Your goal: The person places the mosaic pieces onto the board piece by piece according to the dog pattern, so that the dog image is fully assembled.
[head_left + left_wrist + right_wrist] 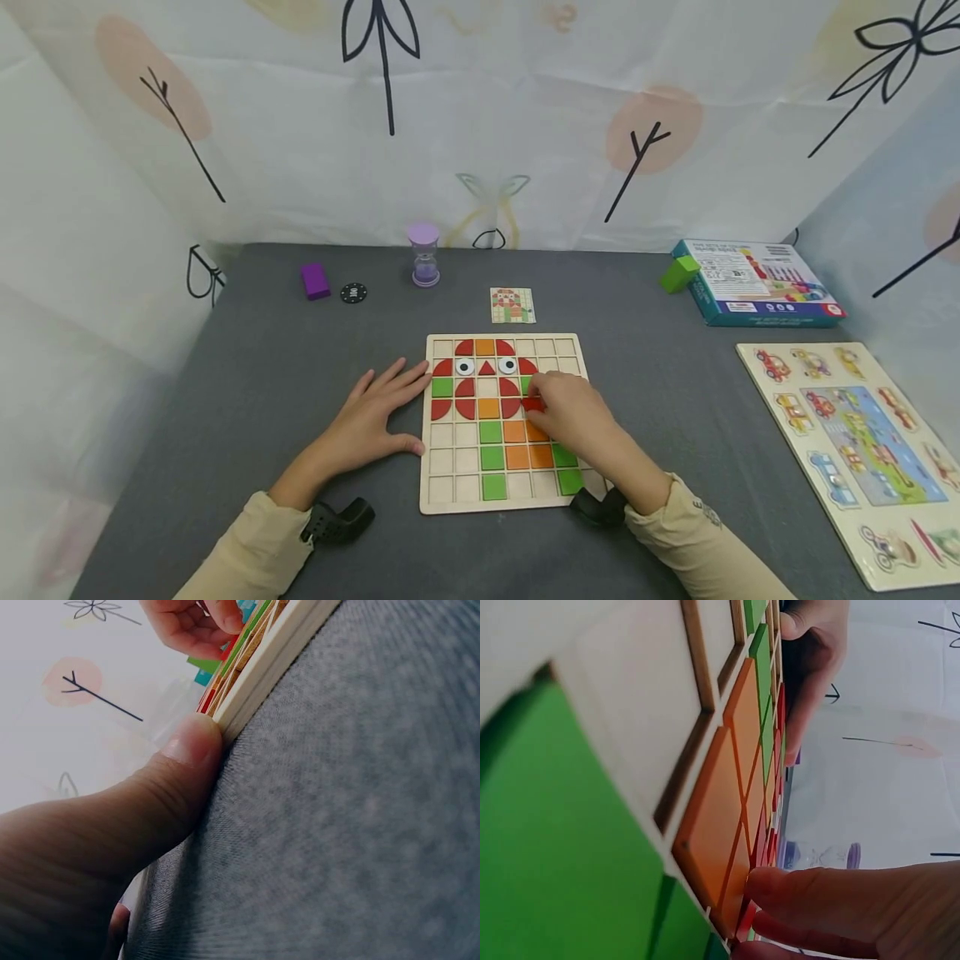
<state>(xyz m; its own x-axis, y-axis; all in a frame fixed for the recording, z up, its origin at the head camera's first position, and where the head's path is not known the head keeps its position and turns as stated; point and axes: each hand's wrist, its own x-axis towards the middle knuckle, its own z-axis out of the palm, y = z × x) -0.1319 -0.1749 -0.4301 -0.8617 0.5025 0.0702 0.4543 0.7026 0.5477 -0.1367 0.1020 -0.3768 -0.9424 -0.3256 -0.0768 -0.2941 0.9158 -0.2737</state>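
A wooden grid board [442, 489] lies flat on the table, with red, orange and green tiles and two eye tiles in its squares. My left hand [367, 427] is spread beside it, thumb and fingertips touching its left edge; in the left wrist view the thumb [169, 776] meets that edge. Over the board's right part, my right hand [576, 410] pinches a red tile [533, 404] at a square right of the red pieces. Its fingers hide part of that tile. A small pattern card [513, 306] lies behind the board.
A purple hourglass [424, 257], a black disc [353, 292] and a purple block [315, 282] stand toward the back left. At the back right, a green block [679, 274] leans on a game box [768, 283]. A picture puzzle board [813, 525] lies at the right.
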